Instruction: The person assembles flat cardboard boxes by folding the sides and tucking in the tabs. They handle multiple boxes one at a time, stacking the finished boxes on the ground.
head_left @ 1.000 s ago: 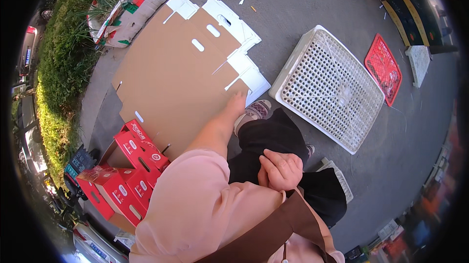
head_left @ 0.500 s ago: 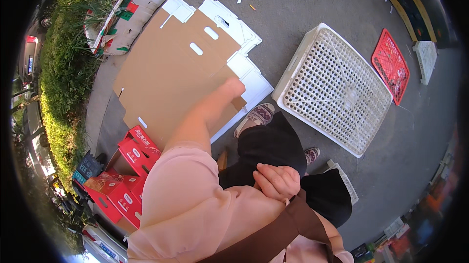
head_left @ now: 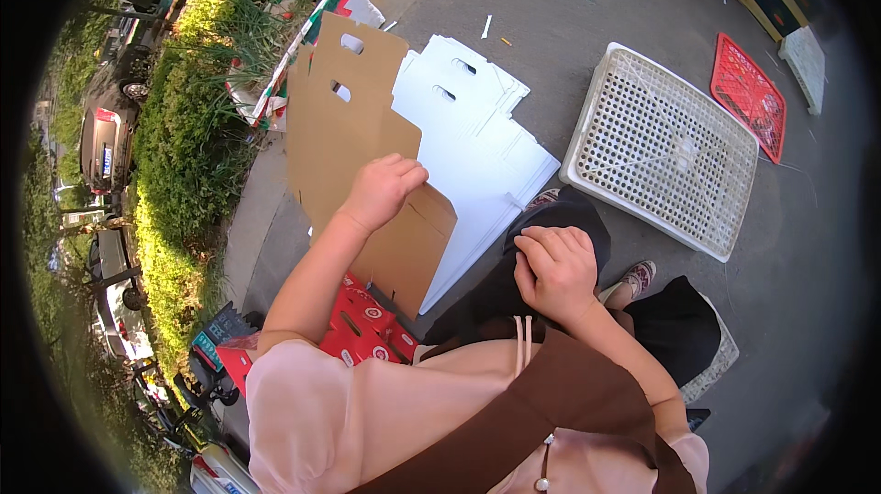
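My left hand is closed on the edge of a flat, die-cut cardboard sheet, its brown side facing up. That sheet is lifted and tilted over a pile of white-faced cardboard blanks with oval handle slots. Above my knee hangs my right hand, fingers curled and thumb tucked in. Nothing shows between those fingers, and the palm is hidden.
Red printed boxes stand by my left side, partly behind the sheet. To the right lies a white perforated plastic crate, with a red plastic grid beyond. Shrubs and a planter box edge the left.
My left hand has taken the sheet's edge and raised it leftward, baring more of the white blanks. My right hand has moved from my waist to above my knee. The view has shifted.
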Demonstrator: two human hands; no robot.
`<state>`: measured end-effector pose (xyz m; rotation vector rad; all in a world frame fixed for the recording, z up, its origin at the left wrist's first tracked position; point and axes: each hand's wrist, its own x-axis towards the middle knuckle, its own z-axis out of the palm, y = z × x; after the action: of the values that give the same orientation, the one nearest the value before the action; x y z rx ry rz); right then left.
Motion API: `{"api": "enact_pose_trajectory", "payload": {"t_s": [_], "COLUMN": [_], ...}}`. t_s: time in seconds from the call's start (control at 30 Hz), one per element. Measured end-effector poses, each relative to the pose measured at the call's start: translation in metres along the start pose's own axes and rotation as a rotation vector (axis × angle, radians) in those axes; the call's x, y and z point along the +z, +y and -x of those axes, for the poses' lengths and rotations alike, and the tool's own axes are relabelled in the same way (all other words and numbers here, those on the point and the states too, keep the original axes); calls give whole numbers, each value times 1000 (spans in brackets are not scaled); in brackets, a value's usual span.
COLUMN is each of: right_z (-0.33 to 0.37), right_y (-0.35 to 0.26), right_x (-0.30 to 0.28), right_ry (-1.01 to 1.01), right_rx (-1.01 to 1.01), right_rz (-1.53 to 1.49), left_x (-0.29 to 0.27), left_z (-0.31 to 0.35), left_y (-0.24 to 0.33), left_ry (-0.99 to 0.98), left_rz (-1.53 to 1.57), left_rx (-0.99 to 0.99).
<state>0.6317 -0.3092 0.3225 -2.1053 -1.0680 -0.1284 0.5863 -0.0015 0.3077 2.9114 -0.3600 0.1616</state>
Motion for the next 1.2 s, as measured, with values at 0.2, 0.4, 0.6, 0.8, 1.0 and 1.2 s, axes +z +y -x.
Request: {"api": "enact_pose_trajectory", "payload": {"t_s": [0.2, 0.4, 0.6, 0.8, 1.0, 1.2], "right_z": [-21, -24, -25, 8, 17, -23], "right_y": [-35, -59, -106, -183, -195, -125], "right_x": [18, 28, -18, 12, 6, -53], "right_ry": [-135, -132, 185, 32, 103, 413], "right_rx": [214, 447, -37, -554, -621, -187], "right_rz": [-156, -560, -208, 64, 82, -218], "left_x": [-112, -199, -149, -5, -10, -60], "left_z": [-60, -78, -12, 131, 107, 40], "left_y": [31, 70, 59, 30, 16, 58], "left_ry": [285, 462, 782, 444, 587, 630], "left_rz": [93, 185, 771, 1454, 1766, 1718], "left_rx": [83, 243, -57, -1220, -795, -496]}}
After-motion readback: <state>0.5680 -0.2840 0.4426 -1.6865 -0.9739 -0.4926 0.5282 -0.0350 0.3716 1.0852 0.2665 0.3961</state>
